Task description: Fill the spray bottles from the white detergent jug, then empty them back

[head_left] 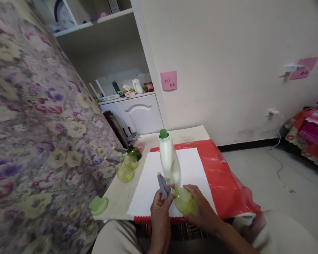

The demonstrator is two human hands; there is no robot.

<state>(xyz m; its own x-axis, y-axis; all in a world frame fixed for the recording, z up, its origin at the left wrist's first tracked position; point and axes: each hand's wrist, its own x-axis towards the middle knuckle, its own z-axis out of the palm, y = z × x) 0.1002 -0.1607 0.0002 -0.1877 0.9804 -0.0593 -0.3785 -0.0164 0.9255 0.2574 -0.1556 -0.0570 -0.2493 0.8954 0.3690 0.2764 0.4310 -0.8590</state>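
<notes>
Tilted on its side above the table's near edge is a translucent yellow-green spray bottle [184, 201] with a grey trigger spray head [163, 184]. My left hand [161, 208] is closed around the neck end of the grey head. Fingers of my right hand [200, 208] wrap the far side of the bottle's round body. Whether the head is screwed tight, I cannot tell. Just beyond my hands stands a pale green detergent jug [167, 158], upright, its threaded mouth showing a green spout [163, 133]. A light green cap [98, 205] lies at the table's left corner.
Several more spray bottles [125, 173] stand along the table's left edge beside the flowered curtain [55, 141]. White paper [145, 190] and a red plastic sheet [222, 180] cover the table. Behind it are a wall and a cabinet [141, 114]; a bed [311, 130] is at right.
</notes>
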